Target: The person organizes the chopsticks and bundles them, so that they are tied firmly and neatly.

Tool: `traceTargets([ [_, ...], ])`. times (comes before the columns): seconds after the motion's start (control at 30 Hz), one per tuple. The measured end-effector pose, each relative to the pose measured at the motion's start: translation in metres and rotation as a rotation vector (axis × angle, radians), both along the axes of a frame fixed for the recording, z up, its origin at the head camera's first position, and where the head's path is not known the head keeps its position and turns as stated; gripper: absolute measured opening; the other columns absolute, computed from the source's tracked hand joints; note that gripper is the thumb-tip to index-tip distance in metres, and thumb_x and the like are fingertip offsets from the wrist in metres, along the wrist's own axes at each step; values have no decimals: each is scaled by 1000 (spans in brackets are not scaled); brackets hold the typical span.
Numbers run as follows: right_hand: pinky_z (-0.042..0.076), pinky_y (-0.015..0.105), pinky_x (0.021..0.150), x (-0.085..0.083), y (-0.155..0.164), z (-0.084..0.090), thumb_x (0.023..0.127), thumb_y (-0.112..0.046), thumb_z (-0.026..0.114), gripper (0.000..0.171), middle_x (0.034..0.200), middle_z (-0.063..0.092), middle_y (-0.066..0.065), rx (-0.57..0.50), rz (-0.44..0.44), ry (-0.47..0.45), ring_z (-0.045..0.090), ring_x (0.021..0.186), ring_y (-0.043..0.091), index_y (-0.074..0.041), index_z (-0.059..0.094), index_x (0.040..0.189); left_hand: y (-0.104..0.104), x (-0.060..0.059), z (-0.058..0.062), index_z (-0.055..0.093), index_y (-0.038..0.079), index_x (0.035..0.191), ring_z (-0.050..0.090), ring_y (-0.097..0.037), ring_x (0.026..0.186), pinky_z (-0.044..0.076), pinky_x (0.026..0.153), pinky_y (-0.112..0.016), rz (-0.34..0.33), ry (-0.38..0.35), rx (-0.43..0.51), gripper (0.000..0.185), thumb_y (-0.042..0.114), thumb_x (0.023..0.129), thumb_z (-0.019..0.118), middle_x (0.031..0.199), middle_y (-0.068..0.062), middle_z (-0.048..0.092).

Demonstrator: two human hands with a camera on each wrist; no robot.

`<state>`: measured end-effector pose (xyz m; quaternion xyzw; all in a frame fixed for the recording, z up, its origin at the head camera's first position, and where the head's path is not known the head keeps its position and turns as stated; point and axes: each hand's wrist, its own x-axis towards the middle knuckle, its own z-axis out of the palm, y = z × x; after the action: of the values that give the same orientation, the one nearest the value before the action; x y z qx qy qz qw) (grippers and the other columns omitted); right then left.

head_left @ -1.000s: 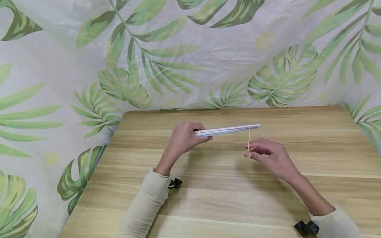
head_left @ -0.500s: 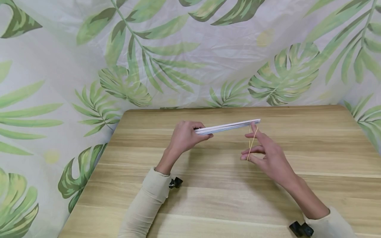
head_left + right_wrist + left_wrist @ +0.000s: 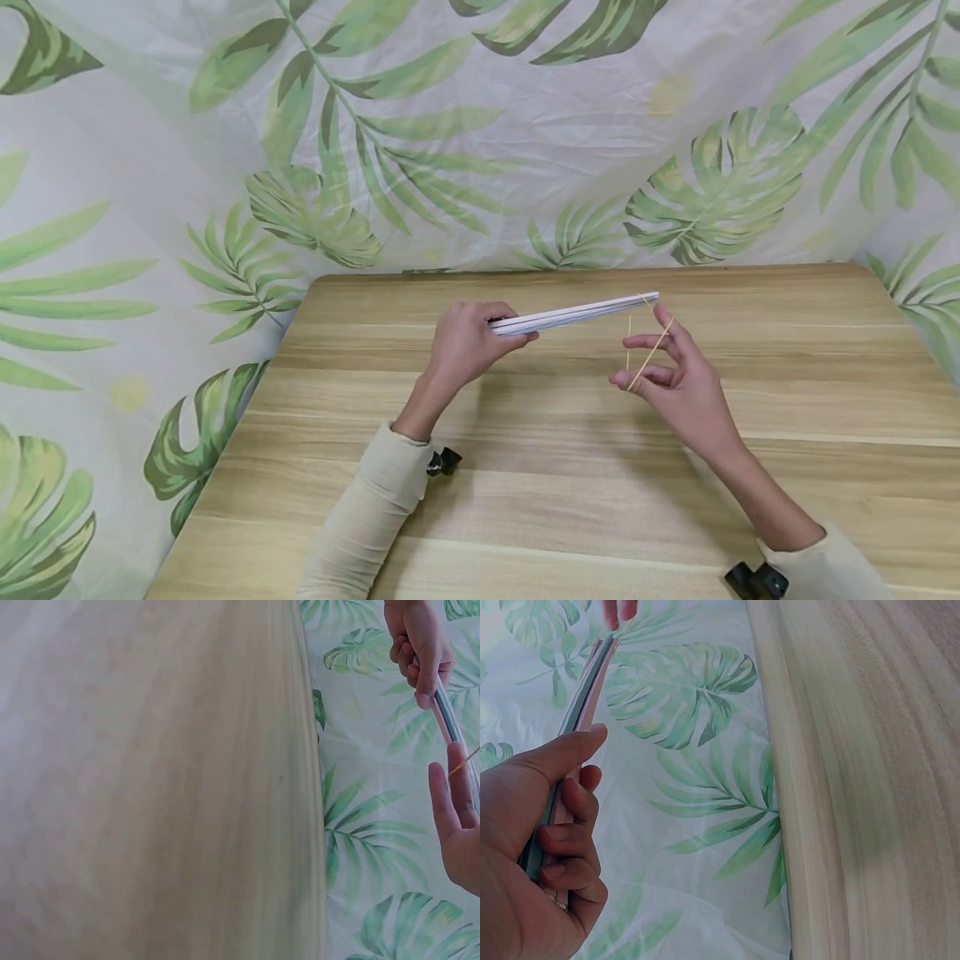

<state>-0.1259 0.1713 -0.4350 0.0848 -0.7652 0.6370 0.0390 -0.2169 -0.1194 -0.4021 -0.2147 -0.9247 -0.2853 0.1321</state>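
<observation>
My left hand (image 3: pixel 467 342) grips a thin stack of flat booklets or cards (image 3: pixel 573 315) by its left end, thumb on the near side. Only its edges show, white with a bluish underside, so the exact kind cannot be told. The stack is held above the table, its right end tilted slightly up. A yellow rubber band (image 3: pixel 651 354) passes over that right end and is stretched downward by my right hand (image 3: pixel 690 392), whose thumb and fingers are spread inside the loop. In the left wrist view, the stack (image 3: pixel 585 697) shows dark green and pinkish sides.
A wood-grain table (image 3: pixel 525 500) lies under both hands. Behind it hangs a white cloth with green leaves (image 3: pixel 450 125). Small black cameras (image 3: pixel 444 461) sit at both sleeves.
My right fingers have spread apart and risen toward the stack's right end, widening the band's loop and shifting it right. The stack's right end has tipped up a little; my left hand keeps its grip.
</observation>
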Motion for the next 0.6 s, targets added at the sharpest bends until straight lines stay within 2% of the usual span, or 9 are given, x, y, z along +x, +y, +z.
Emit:
traceTargets([
  [0.1, 64, 31, 86, -2, 2, -1, 97, -5, 78, 95, 131, 66, -4, -120, 40, -76, 82, 92, 15, -12, 19, 172, 1, 0, 0, 85, 18, 88, 54, -7, 54, 41, 53, -24, -2, 24, 13, 23, 38, 80, 95, 73, 6, 78],
  [0.2, 65, 37, 86, -4, 2, -3, 100, 1, 72, 85, 132, 65, 1, -213, 92, -113, 82, 93, 20, -4, 24, 169, 1, 0, -1, 85, 18, 88, 55, -7, 54, 42, 53, -24, -12, 47, 28, 23, 37, 80, 95, 73, 5, 78],
  [0.37, 65, 39, 87, -3, 0, -6, 102, 4, 65, 72, 132, 66, 0, -248, 177, -155, 81, 93, 16, 3, 30, 165, 2, 0, -4, 85, 16, 87, 56, -6, 54, 44, 54, -23, -52, 65, 58, 23, 35, 79, 96, 74, 4, 79],
  [0.5, 64, 37, 89, -4, 2, -9, 106, 3, 58, 64, 129, 68, -1, -270, 185, -193, 80, 94, 16, 3, 31, 164, -1, 0, -4, 84, 15, 86, 55, -5, 55, 43, 55, -22, -105, 41, 79, 22, 33, 80, 96, 73, 4, 77],
  [0.6, 64, 35, 89, -6, 6, -12, 109, -7, 61, 61, 123, 70, -1, -325, 146, -211, 78, 92, 15, 3, 33, 163, -6, -2, -3, 84, 15, 86, 55, -5, 56, 43, 55, -22, -144, 25, 87, 21, 31, 81, 96, 72, 4, 76],
])
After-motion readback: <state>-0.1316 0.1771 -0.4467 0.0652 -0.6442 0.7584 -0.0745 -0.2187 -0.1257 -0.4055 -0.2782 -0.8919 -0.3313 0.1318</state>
